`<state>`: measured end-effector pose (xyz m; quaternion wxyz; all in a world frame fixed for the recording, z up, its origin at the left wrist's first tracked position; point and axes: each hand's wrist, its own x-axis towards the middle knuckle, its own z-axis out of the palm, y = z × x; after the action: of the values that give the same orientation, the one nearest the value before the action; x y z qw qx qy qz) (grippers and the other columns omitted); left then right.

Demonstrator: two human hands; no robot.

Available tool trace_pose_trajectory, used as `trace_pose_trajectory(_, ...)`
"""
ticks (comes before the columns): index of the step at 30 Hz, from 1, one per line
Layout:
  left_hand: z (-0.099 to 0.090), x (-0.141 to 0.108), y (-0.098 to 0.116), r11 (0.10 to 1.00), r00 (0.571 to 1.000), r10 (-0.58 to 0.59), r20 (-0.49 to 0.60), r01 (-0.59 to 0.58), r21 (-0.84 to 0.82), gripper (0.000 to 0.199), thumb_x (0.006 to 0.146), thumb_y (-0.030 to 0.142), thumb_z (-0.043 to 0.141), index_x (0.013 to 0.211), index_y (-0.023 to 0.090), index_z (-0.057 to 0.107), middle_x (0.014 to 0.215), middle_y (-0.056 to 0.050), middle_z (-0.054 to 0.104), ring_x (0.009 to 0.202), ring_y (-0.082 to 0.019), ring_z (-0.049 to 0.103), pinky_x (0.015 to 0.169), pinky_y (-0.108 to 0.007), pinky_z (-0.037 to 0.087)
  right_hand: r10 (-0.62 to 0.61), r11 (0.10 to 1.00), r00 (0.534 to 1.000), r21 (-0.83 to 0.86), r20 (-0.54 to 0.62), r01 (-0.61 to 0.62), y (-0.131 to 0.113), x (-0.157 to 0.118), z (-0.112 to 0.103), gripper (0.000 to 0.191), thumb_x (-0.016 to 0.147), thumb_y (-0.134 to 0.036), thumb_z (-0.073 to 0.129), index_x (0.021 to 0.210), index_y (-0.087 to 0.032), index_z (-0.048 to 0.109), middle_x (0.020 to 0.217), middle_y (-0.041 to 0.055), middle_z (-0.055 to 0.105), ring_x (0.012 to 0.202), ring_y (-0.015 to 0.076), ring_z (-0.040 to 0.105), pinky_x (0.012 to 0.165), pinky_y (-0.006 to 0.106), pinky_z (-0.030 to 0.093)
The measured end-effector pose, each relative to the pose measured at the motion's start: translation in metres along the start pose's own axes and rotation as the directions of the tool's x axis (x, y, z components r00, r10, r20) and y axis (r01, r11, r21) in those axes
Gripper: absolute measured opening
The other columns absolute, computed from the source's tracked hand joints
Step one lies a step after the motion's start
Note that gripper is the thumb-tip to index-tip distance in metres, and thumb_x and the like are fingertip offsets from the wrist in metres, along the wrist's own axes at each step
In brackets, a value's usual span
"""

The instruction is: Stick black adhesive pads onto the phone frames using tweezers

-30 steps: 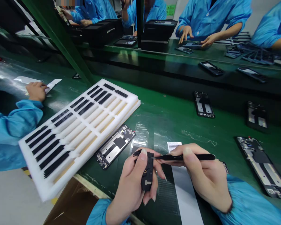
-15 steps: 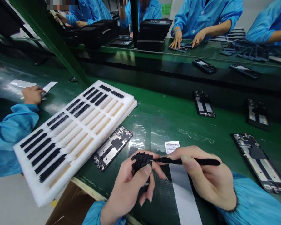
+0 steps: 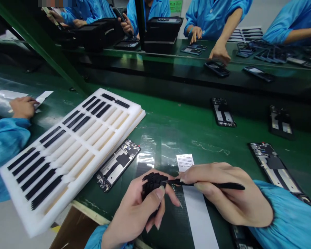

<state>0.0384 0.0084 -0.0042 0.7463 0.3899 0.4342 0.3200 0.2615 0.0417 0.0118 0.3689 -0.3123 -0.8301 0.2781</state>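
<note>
On my feed, left hand (image 3: 134, 211) fingers wrap a black ribbed part (image 3: 152, 183). Right hand (image 3: 223, 197) fingers pinch black tweezers (image 3: 223, 185), tips at it

The green workbench (image 3: 186, 138) carries a white foam tray (image 3: 77, 169) (black strips (image 3: 46, 192) sit in its slots), with a phone mid-frame (image 3: 118, 165) just beside it and more frames (image 3: 223, 112) well right of it.

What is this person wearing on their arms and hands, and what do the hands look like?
Both arms are covered: the left sleeve and the right sleeve are bright blue work-coat sleeves with gathered cuffs. The left hand and the right hand are bare, without gloves or visible rings, and the fingernails look unpainted.
</note>
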Motion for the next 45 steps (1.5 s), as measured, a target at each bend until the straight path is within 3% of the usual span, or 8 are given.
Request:
trace_pose_trajectory(10, 0.005, 0.0, 0.0, 0.997, 0.999, -0.024, -0.024, 0.026, 0.071, 0.032, 0.095, 0.042, 0.054, 0.105, 0.014, 0.065, 0.084, -0.011, 0.073, 0.04, -0.006, 0.043, 0.033, -0.017, 0.026, 0.008, 0.991, 0.993, 0.131, 0.117, -0.024, -0.004, 0.001, -0.015, 0.025, 0.101, -0.02, 0.051, 0.117, -0.027, 0.069, 0.099, 0.0042, 0.079, 0.087, 0.0207, 0.076, 0.074, 0.029, 0.063)
trace_pose_trajectory(15, -0.009, -0.008, -0.006, 0.928, 0.96, 0.113, -0.254, -0.011, 0.372, 0.034, 0.097, 0.045, 0.052, 0.118, 0.021, 0.063, 0.093, -0.008, 0.072, 0.056, -0.012, 0.053, 0.046, -0.021, 0.042, 0.458, 0.868, 0.829, 0.361, -0.321, -0.34, 0.027, -0.016, -0.03, 0.028, 0.102, -0.039, 0.052, 0.092, -0.021, 0.072, 0.081, 0.0078, 0.078, 0.07, 0.0192, 0.075, 0.061, 0.028, 0.061)
trace_pose_trajectory(18, -0.019, -0.003, -0.019, 0.671, 0.928, 0.307, -0.212, -0.053, 0.74, 0.035, 0.095, 0.031, 0.054, 0.13, 0.026, 0.057, 0.092, -0.005, 0.072, 0.072, -0.018, 0.064, 0.065, -0.026, 0.053, 0.646, 0.718, 0.745, 0.464, -0.168, -0.518, 0.054, -0.029, -0.02, 0.041, 0.097, -0.052, 0.057, 0.085, -0.015, 0.069, 0.073, 0.0103, 0.077, 0.061, 0.0193, 0.074, 0.053, 0.027, 0.061)
trace_pose_trajectory(21, -0.017, 0.01, -0.032, 0.165, 0.936, 0.341, 0.088, -0.151, 0.975, 0.054, 0.086, 0.005, 0.044, 0.137, 0.021, 0.053, 0.104, -0.008, 0.072, 0.087, -0.022, 0.069, 0.076, -0.033, 0.057, 0.686, 0.664, 0.727, 0.447, -0.046, -0.599, 0.073, -0.041, -0.001, 0.049, 0.095, -0.058, 0.056, 0.083, -0.013, 0.069, 0.073, 0.0115, 0.076, 0.06, 0.019, 0.073, 0.058, 0.029, 0.063)
trace_pose_trajectory(24, -0.005, 0.025, -0.04, -0.257, 0.928, 0.243, 0.283, -0.22, 0.941, 0.07, 0.075, -0.004, 0.039, 0.14, 0.015, 0.053, 0.132, -0.013, 0.065, 0.093, -0.025, 0.07, 0.071, -0.036, 0.061, 0.652, 0.696, 0.758, 0.418, -0.026, -0.584, 0.081, -0.051, 0.01, 0.048, 0.098, -0.056, 0.052, 0.084, -0.014, 0.071, 0.077, 0.0105, 0.076, 0.065, 0.0182, 0.074, 0.063, 0.027, 0.063)
trace_pose_trajectory(27, 0.005, 0.034, -0.042, -0.421, 0.924, 0.155, 0.35, -0.258, 0.869, 0.079, 0.067, -0.004, 0.044, 0.144, 0.013, 0.049, 0.158, -0.013, 0.041, 0.088, -0.024, 0.069, 0.064, -0.036, 0.062, 0.596, 0.751, 0.803, 0.366, -0.017, -0.55, 0.084, -0.056, 0.01, 0.046, 0.101, -0.051, 0.049, 0.084, -0.015, 0.072, 0.082, 0.0088, 0.075, 0.069, 0.017, 0.074, 0.069, 0.026, 0.063)
trace_pose_trajectory(37, 0.007, 0.042, -0.045, -0.477, 0.915, 0.12, 0.385, -0.287, 0.831, 0.077, 0.069, -0.004, 0.043, 0.144, 0.013, 0.051, 0.157, -0.008, 0.041, 0.083, -0.022, 0.068, 0.059, -0.033, 0.062, 0.505, 0.834, 0.863, 0.249, 0.013, -0.492, 0.089, -0.065, 0.005, 0.039, 0.104, -0.04, 0.044, 0.086, -0.018, 0.071, 0.091, 0.0069, 0.076, 0.076, 0.0164, 0.075, 0.075, 0.025, 0.061)
trace_pose_trajectory(45, -0.02, 0.042, -0.028, -0.404, 0.914, 0.3, 0.273, -0.138, 0.904, 0.067, 0.078, -0.001, 0.041, 0.143, 0.012, 0.052, 0.157, -0.006, 0.04, 0.093, -0.022, 0.07, 0.07, -0.035, 0.064, 0.656, 0.74, 0.75, 0.268, -0.089, -0.616, 0.081, -0.015, -0.007, 0.04, 0.103, -0.046, 0.047, 0.088, -0.017, 0.069, 0.088, 0.0083, 0.076, 0.073, 0.0163, 0.075, 0.07, 0.025, 0.062)
